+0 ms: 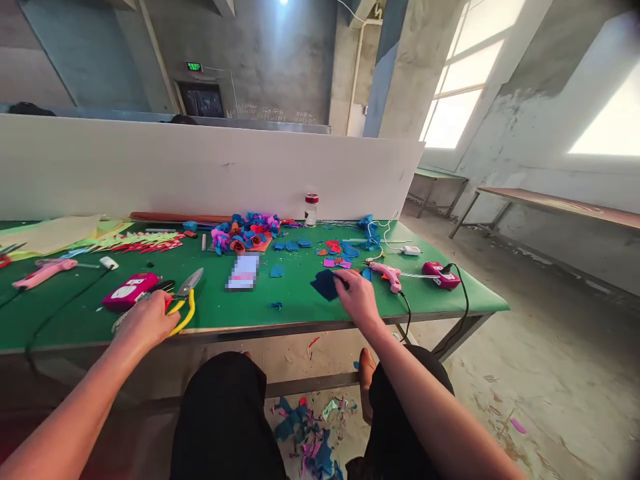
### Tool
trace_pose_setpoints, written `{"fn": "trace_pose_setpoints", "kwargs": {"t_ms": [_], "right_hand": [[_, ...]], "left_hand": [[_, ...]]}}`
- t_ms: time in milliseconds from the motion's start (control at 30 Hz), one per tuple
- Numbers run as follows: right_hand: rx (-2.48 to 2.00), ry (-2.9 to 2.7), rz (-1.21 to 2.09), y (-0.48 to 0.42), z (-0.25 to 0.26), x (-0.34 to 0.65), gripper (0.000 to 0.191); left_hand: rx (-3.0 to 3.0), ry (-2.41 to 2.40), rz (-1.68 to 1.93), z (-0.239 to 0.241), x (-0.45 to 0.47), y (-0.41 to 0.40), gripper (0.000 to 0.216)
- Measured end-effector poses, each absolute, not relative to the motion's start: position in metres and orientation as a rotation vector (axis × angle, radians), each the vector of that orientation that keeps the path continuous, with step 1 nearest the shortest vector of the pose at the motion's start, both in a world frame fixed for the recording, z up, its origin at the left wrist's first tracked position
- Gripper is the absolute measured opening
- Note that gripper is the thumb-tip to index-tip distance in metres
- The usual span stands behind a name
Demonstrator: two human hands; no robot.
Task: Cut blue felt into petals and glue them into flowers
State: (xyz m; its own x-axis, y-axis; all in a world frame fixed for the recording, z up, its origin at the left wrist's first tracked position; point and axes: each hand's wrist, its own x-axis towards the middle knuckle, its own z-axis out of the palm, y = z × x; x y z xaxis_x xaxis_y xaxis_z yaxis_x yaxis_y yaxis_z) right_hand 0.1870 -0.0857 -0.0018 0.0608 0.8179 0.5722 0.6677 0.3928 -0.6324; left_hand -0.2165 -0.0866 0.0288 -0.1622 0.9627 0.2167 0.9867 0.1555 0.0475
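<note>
While wall writing (273, 111) is illegible, the right grip (359, 295) pinches a blue sheet (325, 285), the left grip's (151, 317) hold unclear.

Green sign (194, 67), wall writing (275, 112), none legible

Long white panel (225, 167) before a grey concrete wall (280, 53)

A clear glass jar with a red lid (311, 213) stands upright near the panel's foot. Behind, a small glowing green sign (194, 67) sits above a dark rectangular doorway (201, 101); faint white writing (273, 112), too small to read, marks the wall to its right. A cream pipe (355, 73) runs down beside a blue-and-grey pillar (403, 73). At the right are a tall bright window (453, 117) and a long brown-topped bench (565, 205).
</note>
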Motion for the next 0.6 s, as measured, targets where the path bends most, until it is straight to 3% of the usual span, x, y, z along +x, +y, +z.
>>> {"fn": "trace_pose_setpoints", "kwargs": {"t_ms": [133, 267, 333, 433, 533, 600], "right_hand": [[-1.225, -1.771, 0.101, -0.078, -0.019, 0.168, 0.032], [-1.221, -1.574, 0.484, -0.076, -0.044, 0.174, 0.026], [-1.214, -1.409, 0.713, -0.065, -0.049, 0.184, 0.023], [-1.148, -1.192, 0.932, -0.039, -0.042, 0.197, 0.028], [-1.05, -1.042, 1.077, -0.015, -0.024, 0.203, 0.036], [-0.991, -0.98, 1.172, -0.005, -0.013, 0.206, 0.039]], "left_hand": [[-1.903, -2.177, -0.145, 0.011, -0.21, -0.076, 0.021], [-1.787, -2.079, -0.059, 0.017, -0.191, -0.08, 0.022], [-1.812, -1.968, -0.17, 0.022, -0.169, -0.079, 0.029], [-2.473, -1.757, -0.422, 0.013, -0.121, -0.073, 0.044], [-2.837, -1.81, -0.364, -0.011, -0.076, -0.075, 0.072], [-2.871, -1.911, -0.279, -0.023, -0.057, -0.088, 0.079]]}}
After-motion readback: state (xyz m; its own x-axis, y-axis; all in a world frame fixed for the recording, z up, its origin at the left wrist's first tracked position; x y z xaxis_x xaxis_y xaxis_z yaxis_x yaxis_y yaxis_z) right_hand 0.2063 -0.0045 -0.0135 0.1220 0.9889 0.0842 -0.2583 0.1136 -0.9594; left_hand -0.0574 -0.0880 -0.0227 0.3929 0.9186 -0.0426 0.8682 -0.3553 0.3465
